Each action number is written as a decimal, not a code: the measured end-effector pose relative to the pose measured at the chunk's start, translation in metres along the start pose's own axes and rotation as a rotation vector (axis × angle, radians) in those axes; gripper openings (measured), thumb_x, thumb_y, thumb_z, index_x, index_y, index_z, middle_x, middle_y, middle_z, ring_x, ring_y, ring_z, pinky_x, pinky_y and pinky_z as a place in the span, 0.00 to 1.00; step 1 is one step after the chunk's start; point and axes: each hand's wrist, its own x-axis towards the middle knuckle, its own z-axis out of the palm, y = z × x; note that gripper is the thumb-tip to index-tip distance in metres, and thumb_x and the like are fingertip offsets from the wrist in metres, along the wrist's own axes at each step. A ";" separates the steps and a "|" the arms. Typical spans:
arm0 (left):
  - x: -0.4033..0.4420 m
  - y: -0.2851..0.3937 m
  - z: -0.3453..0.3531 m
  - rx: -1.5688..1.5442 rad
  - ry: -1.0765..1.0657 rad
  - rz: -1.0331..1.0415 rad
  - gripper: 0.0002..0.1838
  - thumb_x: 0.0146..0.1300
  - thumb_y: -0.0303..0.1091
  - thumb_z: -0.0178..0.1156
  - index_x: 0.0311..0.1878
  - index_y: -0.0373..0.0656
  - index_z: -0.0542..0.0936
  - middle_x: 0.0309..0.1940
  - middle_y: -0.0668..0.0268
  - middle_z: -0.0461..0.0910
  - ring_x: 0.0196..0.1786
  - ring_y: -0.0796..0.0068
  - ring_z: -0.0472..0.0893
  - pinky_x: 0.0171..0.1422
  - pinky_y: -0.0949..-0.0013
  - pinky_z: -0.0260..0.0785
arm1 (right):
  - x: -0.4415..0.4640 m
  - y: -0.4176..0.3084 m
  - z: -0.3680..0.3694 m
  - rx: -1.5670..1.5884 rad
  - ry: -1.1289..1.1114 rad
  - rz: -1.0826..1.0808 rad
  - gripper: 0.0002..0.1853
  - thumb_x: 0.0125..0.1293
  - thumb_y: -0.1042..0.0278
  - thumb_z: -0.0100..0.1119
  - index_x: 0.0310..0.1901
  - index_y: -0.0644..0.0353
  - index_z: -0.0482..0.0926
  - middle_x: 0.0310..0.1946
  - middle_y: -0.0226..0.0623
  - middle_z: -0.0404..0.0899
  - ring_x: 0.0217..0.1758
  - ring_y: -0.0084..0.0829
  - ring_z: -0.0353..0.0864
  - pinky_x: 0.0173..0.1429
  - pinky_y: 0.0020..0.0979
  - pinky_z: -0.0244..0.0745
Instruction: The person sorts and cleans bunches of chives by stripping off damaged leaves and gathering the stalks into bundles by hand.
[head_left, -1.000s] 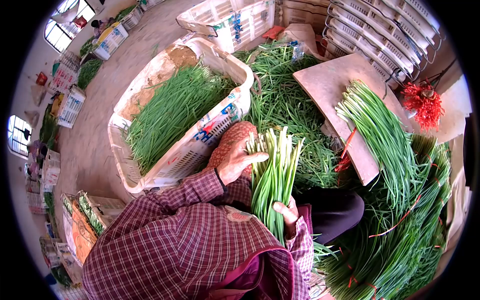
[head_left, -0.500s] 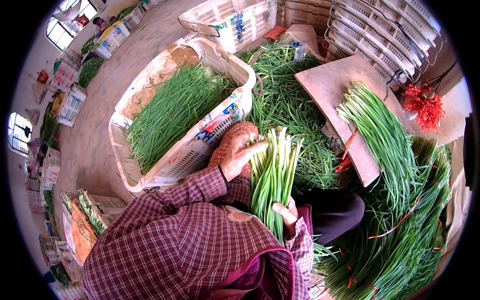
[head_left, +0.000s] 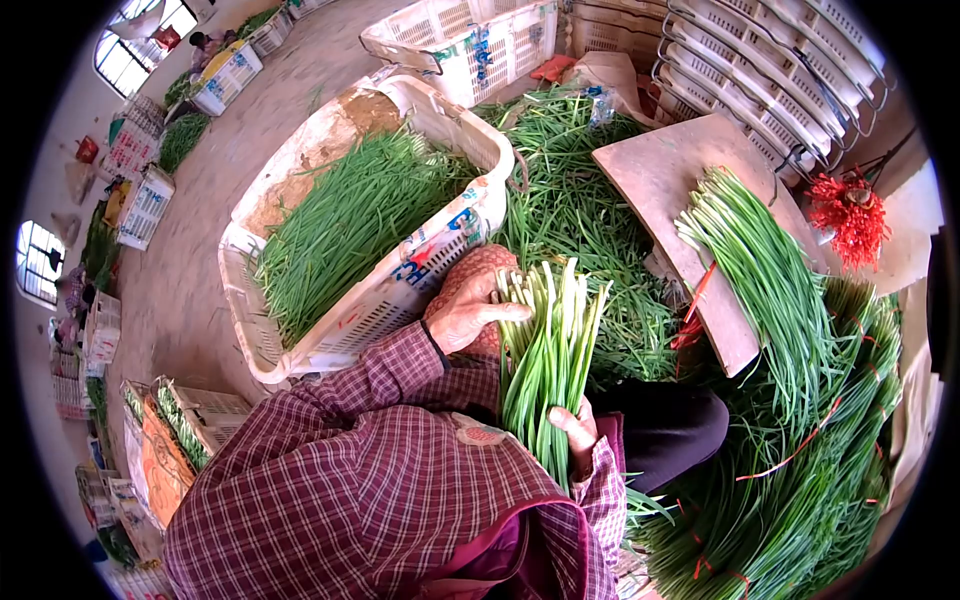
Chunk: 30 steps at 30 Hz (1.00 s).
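My right hand (head_left: 575, 428) is wrapped round a bunch of garlic chives (head_left: 548, 370), held upright in front of my body with the pale stalk ends up. At the left edge of those stalk ends is my left hand (head_left: 468, 312), its thumb and fingers apart; the thumb tip reaches the outer stalks. Part of its fingers is hidden by the angle. To the right, another chive bundle (head_left: 755, 270) lies on a tilted board (head_left: 665, 165), its pale ends toward the top left. A red tie (head_left: 702, 290) hangs at the board's edge.
A white plastic crate (head_left: 490, 190) with loose chives stands left of my hands. Loose leaves (head_left: 580, 190) cover the floor ahead. Tied chive bundles (head_left: 780, 510) pile up at lower right. Stacked crates (head_left: 770, 75) and red ties (head_left: 848, 215) are at upper right.
My left hand has shifted slightly down and left along the stalk ends, and its fingers have spread. My right hand keeps its hold, with the bunch almost unmoved.
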 end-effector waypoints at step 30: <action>-0.007 -0.031 -0.071 1.075 -0.042 -0.208 0.25 0.66 0.46 0.48 0.59 0.38 0.70 0.55 0.53 0.73 0.57 0.58 0.73 0.65 0.64 0.60 | -0.005 -0.001 -0.005 0.064 0.050 -0.041 0.30 0.52 0.65 0.67 0.56 0.64 0.69 0.46 0.34 0.78 0.48 0.28 0.77 0.56 0.31 0.69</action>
